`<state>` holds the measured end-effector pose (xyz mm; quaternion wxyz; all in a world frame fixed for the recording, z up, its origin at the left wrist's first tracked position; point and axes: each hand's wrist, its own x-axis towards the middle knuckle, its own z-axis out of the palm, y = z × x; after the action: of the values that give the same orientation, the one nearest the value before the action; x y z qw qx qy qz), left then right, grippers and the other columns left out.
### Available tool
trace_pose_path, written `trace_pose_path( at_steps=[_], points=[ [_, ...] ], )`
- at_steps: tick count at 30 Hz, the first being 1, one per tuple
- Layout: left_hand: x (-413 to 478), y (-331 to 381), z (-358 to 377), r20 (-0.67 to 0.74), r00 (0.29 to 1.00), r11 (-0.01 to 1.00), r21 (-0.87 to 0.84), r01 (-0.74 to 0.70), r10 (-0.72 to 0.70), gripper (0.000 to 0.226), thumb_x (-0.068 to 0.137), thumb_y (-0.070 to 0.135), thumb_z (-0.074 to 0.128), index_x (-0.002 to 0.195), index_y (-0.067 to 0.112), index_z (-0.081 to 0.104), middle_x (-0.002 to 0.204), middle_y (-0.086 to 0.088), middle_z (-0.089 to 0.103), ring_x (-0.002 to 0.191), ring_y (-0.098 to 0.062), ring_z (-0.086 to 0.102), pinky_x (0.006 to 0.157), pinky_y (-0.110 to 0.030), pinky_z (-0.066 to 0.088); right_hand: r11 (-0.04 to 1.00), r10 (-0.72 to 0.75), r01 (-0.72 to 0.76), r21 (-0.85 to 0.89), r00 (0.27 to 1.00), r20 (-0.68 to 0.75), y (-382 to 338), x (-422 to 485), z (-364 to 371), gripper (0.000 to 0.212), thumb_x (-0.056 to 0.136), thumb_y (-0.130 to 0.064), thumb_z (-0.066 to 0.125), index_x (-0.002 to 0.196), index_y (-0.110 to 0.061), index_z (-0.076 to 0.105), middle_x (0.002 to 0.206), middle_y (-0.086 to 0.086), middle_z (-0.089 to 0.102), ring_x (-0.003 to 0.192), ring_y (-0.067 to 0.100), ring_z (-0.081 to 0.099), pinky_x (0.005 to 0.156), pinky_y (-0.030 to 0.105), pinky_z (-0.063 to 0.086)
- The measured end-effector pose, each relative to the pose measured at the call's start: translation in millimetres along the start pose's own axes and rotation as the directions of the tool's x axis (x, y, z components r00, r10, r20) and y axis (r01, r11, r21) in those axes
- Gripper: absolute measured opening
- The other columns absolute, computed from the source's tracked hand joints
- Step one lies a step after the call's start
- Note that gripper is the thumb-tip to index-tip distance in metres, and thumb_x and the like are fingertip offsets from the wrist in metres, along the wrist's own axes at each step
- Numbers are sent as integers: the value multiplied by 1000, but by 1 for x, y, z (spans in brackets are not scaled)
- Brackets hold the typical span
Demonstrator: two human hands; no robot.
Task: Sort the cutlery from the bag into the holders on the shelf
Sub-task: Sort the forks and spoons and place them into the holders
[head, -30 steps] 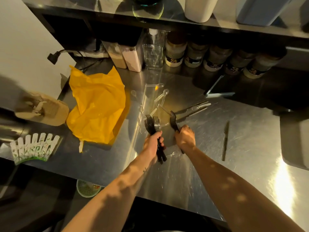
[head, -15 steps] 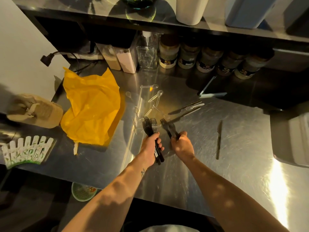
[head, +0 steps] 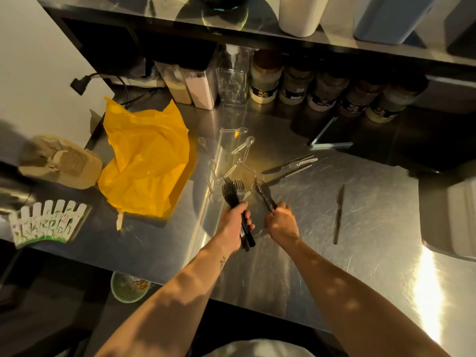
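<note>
A brushed steel counter point(head: 373, 228) fills the view under warm, low light, with a dark shelf point(head: 123, 11) running above its far edge. A crumpled yellow bag point(head: 146, 163) lies flat on the counter's left side, well apart from both hands. On the shelf stand a white container point(head: 301, 14) and a blue container point(head: 389, 16), their tops out of view. Beneath the shelf a row of labelled jars point(head: 265, 78) lines the back of the counter. A cardboard carton point(head: 61, 162) sits at the far left, just beside the bag.

At centre, the person's left hand point(head: 233, 225) has its fingers wrapped round the handles of a bundle of black forks point(head: 231, 191), tines pointing away from the body. The right hand point(head: 282, 224) is just beside it, fingers curled round the handles of two more black forks point(head: 265, 195) — their tines angled up and to the left, toward the bundle.

Clear plastic spoons point(head: 242, 148) lie scattered on the steel beyond the hands, between the bag and a pair of dark knives point(head: 288, 164). A single knife point(head: 338, 212) lies alone to the right, pointing away from the person.
</note>
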<state>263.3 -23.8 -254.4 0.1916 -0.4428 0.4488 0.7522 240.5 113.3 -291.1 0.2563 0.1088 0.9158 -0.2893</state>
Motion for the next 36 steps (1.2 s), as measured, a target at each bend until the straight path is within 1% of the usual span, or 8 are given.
trace_pose_path(
  at_steps=[3, 6, 11, 14, 18, 24, 32, 36],
  points=[
    [0, 0, 1, -1, 1000, 1000, 10, -10, 10, 16, 101, 22, 59, 87, 13, 57, 62, 0, 50, 51, -13, 45, 57, -29, 46, 999, -5, 8, 34, 997, -76, -1, -7, -3, 39, 105, -19, 44, 136, 4, 41, 123, 24, 61, 119, 42, 57, 101, 53, 49],
    [-1, -2, 4, -15, 1000, 1000, 0, -23, 23, 16, 101, 24, 60, 90, 12, 60, 66, -1, 54, 54, -14, 48, 57, -30, 47, 997, -5, 15, 78, 992, -122, -2, -15, -10, 19, 107, -21, 42, 119, -7, 45, 112, 19, 65, 105, 37, 63, 93, 53, 52],
    [-9, 5, 17, -17, 997, 997, 7, -76, 76, 17, 103, 28, 57, 108, 13, 61, 87, -7, 64, 70, -16, 58, 61, -30, 51, 967, -97, 105, 231, 994, -44, -12, -34, -18, 13, 109, -31, 34, 113, -21, 40, 98, 7, 66, 85, 25, 65, 76, 46, 54],
    [-17, 12, 27, -7, 993, 992, 19, -121, 121, 21, 104, 31, 55, 117, 16, 64, 106, -9, 72, 90, -20, 67, 71, -35, 52, 947, -195, 202, 250, 979, -52, -19, -45, -21, 22, 108, -27, 37, 124, -16, 48, 106, 9, 70, 93, 31, 68, 83, 47, 56],
    [-28, 21, 34, 25, 993, 992, 47, -117, 116, 22, 104, 38, 52, 107, 22, 68, 90, -2, 75, 91, -24, 70, 73, -36, 50, 929, -236, 253, 269, 967, -95, -23, -56, -21, 28, 109, -30, 35, 121, -15, 56, 110, 9, 70, 101, 31, 68, 89, 48, 54],
    [-38, 32, 47, 66, 970, 970, -92, -226, 233, 29, 107, 32, 47, 122, 15, 64, 109, 0, 77, 106, -19, 70, 83, -32, 53, 946, -304, 321, 51, 931, -203, -37, -61, -33, 32, 108, -31, 35, 131, -23, 56, 118, 3, 62, 106, 26, 63, 83, 37, 49],
    [-49, 52, 74, -26, 979, 961, -190, -203, 201, 40, 98, 41, 62, 125, 11, 59, 99, -6, 76, 97, -24, 74, 78, -36, 59, 935, -333, 352, 36, 910, -248, -55, -64, -65, 44, 106, -32, 39, 150, -34, 42, 123, -2, 53, 113, 22, 58, 88, 38, 50],
    [-61, 70, 94, 50, 963, 954, -159, -252, 263, 36, 100, 40, 59, 114, 7, 64, 101, -9, 71, 98, -26, 70, 96, -44, 56, 936, -321, 351, 43, 894, -312, -63, -63, -87, 46, 105, -38, 35, 151, -40, 39, 122, -2, 50, 109, 20, 57, 90, 39, 54]
  ],
)
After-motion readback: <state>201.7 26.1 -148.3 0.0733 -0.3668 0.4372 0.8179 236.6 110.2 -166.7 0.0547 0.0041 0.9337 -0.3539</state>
